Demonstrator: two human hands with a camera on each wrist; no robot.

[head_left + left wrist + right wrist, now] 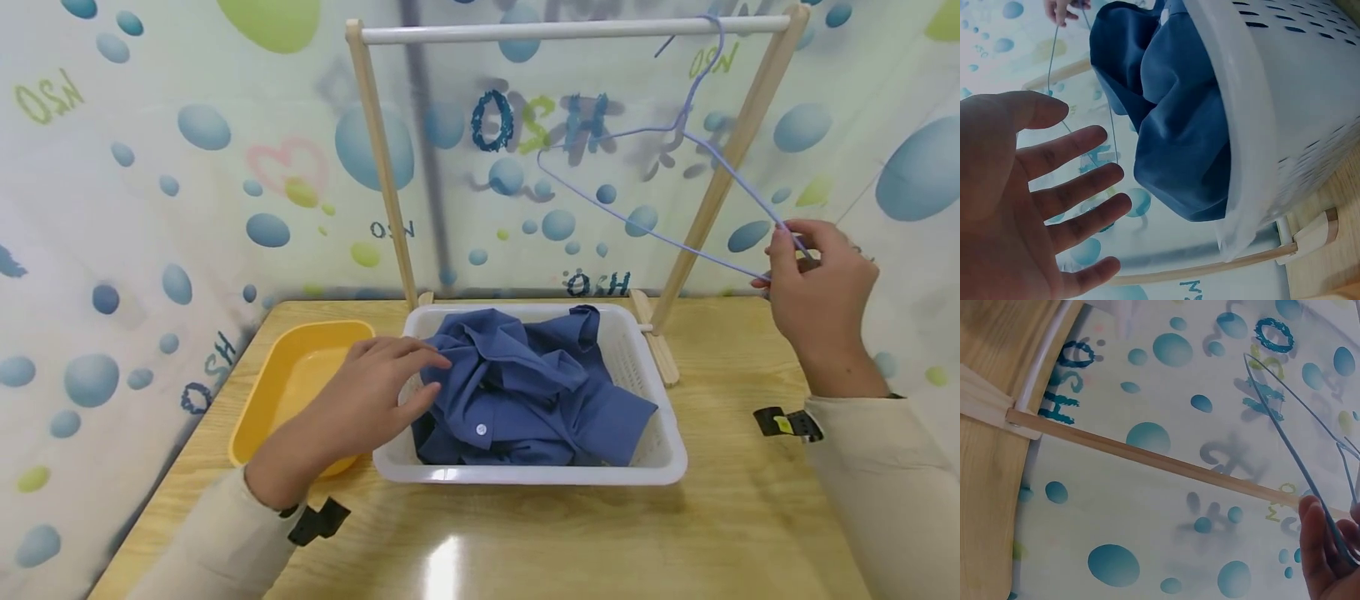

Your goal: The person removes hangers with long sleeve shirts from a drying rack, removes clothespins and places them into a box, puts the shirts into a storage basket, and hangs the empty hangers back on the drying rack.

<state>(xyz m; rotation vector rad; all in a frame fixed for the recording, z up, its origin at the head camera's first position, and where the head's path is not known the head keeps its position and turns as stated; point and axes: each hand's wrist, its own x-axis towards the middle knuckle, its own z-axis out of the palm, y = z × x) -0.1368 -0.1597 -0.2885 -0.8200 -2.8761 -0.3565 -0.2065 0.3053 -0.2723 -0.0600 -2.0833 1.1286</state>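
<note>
My right hand (823,296) pinches one corner of a thin, light-blue clothes hanger (738,177). The hanger's hook loops over the white bar near its right end, and its body slants away from me. In the right wrist view the fingers (1314,540) curl round the hanger (1297,459). A crumpled blue button-up shirt (517,392) fills the white basket (540,475). Over the basket's left side my left hand (378,387) hovers, fingers spread beside the shirt. The left wrist view shows that palm (997,206) bare, apart from the shirt (1179,119).
A wooden rack (384,175) with a white top bar (525,32) stands behind the basket; its right foot (656,350) lies beside the basket. A yellow tray (258,408) is at the left on the wooden table (570,542). A patterned curtain (187,283) hangs behind.
</note>
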